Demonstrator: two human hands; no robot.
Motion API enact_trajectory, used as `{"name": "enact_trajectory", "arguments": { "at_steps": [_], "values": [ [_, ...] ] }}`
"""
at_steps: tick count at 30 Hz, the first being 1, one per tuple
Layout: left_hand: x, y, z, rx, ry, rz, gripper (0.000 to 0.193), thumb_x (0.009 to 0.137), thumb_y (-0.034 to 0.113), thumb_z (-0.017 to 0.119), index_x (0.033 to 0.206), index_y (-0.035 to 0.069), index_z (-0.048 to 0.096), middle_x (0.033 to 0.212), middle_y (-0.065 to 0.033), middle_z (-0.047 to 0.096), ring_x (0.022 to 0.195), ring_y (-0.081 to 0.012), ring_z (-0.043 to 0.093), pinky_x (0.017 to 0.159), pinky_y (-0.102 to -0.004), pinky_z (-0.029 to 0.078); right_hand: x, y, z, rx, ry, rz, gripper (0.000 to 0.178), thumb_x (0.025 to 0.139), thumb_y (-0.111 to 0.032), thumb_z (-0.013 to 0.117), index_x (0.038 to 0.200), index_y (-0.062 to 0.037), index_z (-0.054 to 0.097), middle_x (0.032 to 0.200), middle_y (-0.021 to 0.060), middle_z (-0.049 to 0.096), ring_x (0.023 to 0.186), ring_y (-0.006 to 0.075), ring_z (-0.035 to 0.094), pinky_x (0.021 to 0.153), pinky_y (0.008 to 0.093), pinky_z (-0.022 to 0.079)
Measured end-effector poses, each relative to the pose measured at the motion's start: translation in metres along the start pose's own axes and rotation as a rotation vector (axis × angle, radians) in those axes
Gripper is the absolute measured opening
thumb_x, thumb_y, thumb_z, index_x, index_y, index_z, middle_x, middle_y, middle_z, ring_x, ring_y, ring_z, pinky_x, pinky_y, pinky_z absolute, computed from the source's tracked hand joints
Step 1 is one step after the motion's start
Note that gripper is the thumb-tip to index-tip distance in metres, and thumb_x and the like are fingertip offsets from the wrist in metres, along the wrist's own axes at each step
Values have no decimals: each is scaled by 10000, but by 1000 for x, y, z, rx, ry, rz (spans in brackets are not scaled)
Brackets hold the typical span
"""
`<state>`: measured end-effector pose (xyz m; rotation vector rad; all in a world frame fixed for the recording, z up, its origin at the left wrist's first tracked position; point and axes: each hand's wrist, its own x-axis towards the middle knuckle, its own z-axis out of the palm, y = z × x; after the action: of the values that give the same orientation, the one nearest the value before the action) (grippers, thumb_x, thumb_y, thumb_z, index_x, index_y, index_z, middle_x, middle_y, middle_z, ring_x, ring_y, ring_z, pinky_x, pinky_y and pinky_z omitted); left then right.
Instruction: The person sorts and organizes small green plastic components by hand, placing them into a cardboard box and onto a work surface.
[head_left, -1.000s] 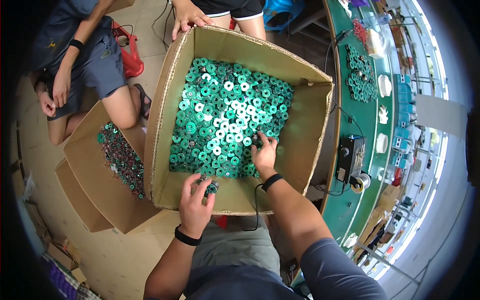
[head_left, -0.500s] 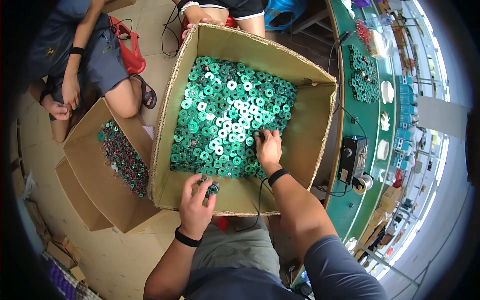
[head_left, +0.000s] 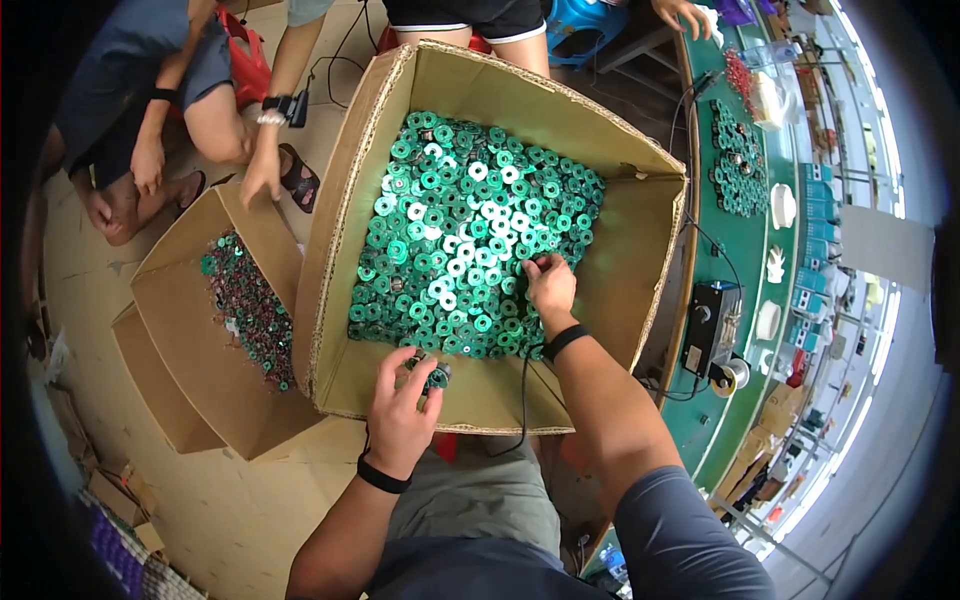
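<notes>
A large cardboard box [head_left: 625, 300] stands open in front of me, its floor covered with a heap of green ring-shaped circuit boards [head_left: 440, 255]. Over its near side, my left hand [head_left: 403, 415] curls around a few dark-backed ring boards [head_left: 432, 374], held between thumb and fingers. Deep inside, toward the right of the heap, my right hand [head_left: 553, 290] has its fingers pinched together at the boards. What lies between those fingertips is too small to make out. Each of my wrists wears a black band, and a black cord [head_left: 524, 400] hangs over the near wall beside my right forearm.
Left of the large box, a smaller carton [head_left: 180, 320] holds reddish and green small parts [head_left: 250, 310]. A co-worker's hand [head_left: 263, 175] reaches over it; another person sits behind. Along the right runs a green workbench [head_left: 725, 255] with ring boards, a black control unit [head_left: 712, 325] and a wire spool [head_left: 733, 373].
My right hand has shifted slightly among the boards; my left keeps its hold. A co-worker's hands have left the box's far rim, and a hand now hangs over the smaller carton.
</notes>
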<state>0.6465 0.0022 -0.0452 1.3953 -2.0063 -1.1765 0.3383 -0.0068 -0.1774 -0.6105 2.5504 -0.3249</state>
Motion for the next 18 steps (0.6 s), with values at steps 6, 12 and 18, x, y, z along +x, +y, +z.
{"name": "enact_trajectory", "arguments": {
  "at_steps": [6, 12, 18],
  "values": [
    [1, 5, 0, -42, -53, -39, 439, 840, 36, 797, 1263, 102, 703, 1369, -153, 601, 1059, -335, 682, 887, -416, 587, 4, 15, -37, 162, 66, -224, 325, 949, -357, 786, 973, -35, 751, 888, 177, 760, 818, 326, 725, 792, 436, 573],
    [-4, 0, 8, 1, -36, -34, 437, 855, 64, 793, 1274, 124, 684, 1369, -135, 582, 1065, -318, 672, 912, -414, 584, -78, 16, -156, 501, -43, -352, 149, 1071, -128, 671, 1178, -29, 699, 931, -31, 635, 816, 51, 566, 704, 214, 473],
    [-1, 6, 9, 20, -10, -73, 464, 818, 22, 812, 1265, 94, 710, 1361, -140, 603, 1029, -298, 682, 887, -413, 582, -178, 126, -255, 549, 147, -335, 143, 1080, -128, 645, 1171, -18, 639, 909, 6, 609, 753, 74, 551, 661, 211, 449]
  ]
}}
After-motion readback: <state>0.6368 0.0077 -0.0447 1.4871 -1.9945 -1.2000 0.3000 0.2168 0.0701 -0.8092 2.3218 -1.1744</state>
